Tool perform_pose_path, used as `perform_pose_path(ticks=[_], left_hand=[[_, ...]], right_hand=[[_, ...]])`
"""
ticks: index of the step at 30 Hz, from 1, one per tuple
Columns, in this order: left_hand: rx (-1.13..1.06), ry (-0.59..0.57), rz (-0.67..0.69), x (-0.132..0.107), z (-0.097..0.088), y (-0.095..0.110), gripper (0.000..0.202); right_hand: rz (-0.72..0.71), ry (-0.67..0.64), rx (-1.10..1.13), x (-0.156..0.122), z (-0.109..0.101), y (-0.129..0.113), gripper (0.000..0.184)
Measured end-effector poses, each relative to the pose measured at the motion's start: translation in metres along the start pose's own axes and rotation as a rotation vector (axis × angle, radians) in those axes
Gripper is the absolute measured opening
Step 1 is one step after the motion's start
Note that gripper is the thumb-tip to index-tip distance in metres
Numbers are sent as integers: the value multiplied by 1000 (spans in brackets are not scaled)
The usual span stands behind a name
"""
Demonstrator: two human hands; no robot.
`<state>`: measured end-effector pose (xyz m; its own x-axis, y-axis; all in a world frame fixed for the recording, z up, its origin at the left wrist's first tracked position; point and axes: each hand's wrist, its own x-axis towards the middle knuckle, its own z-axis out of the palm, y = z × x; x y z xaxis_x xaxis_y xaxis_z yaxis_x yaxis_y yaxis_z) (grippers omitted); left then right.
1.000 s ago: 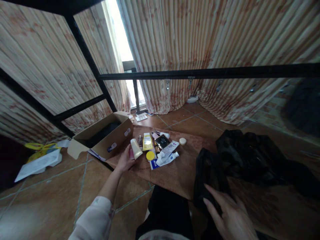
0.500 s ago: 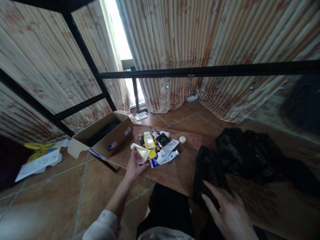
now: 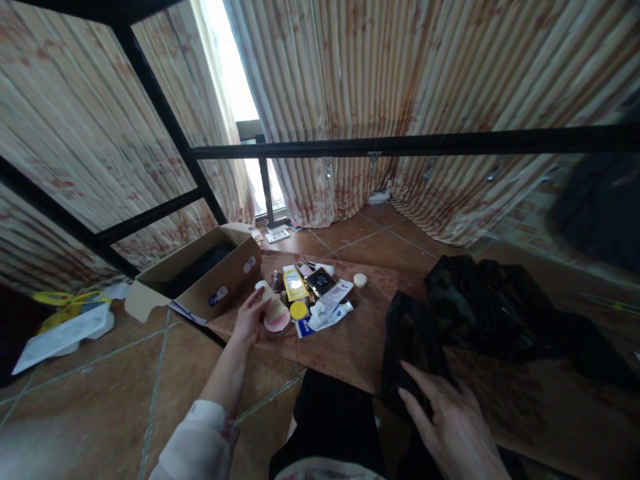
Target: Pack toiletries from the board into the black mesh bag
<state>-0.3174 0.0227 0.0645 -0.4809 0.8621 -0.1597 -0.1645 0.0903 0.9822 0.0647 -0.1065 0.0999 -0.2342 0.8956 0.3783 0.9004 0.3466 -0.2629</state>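
Observation:
My left hand (image 3: 250,315) reaches to a pile of toiletries on a brown mat (image 3: 350,340). Its fingers curl round a cream tube with a pink cap (image 3: 273,312), which rests on the mat. Right beside it lie a yellow packet (image 3: 294,283), a yellow round lid (image 3: 299,310), a black compact (image 3: 321,281) and white-and-blue tubes (image 3: 327,311). My right hand (image 3: 453,427) lies at the bottom right, fingers spread flat on black cloth (image 3: 415,340), holding nothing.
An open cardboard box (image 3: 200,277) stands left of the mat. A small round white lid (image 3: 360,280) lies apart. A black metal frame (image 3: 400,143) crosses overhead. Curtains hang behind, black bags (image 3: 500,307) heap at right, white and yellow plastic (image 3: 65,327) at far left.
My left hand lifted the cream tube off the mat, turned it, and has now set it back down by the pile. My right hand stayed on the black cloth.

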Motion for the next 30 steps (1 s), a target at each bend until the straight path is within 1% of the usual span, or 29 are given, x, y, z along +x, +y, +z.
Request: perform_pose_path(ticks=[5,9,12,15,18,22,26,30], left_hand=[[28,84,28,7,-2,-4,66],[134,120,93,19,-15,1,63],[254,104,151,31,-26,10,67],[361,48,175,37,-29,11,65],[469,29,174,38,-25,4,51],[675,81,217,37,-16,-2,36],[875,139,289,35,-5,2,33],[1016,172,338,29,4,5,35]], right_hand=[[2,5,7,-1,0,1,34],[2,9,18,0,-2,1,33],[2,10,22,0,-3,1,33],[-12,7,18,0,-1,1,33],[-14,7,12,0,1,0,33],[-15,27,-5,1,0,0,32],[-18,17,-23,1,0,2,32],[-19,7,-23,1,1,2,32]])
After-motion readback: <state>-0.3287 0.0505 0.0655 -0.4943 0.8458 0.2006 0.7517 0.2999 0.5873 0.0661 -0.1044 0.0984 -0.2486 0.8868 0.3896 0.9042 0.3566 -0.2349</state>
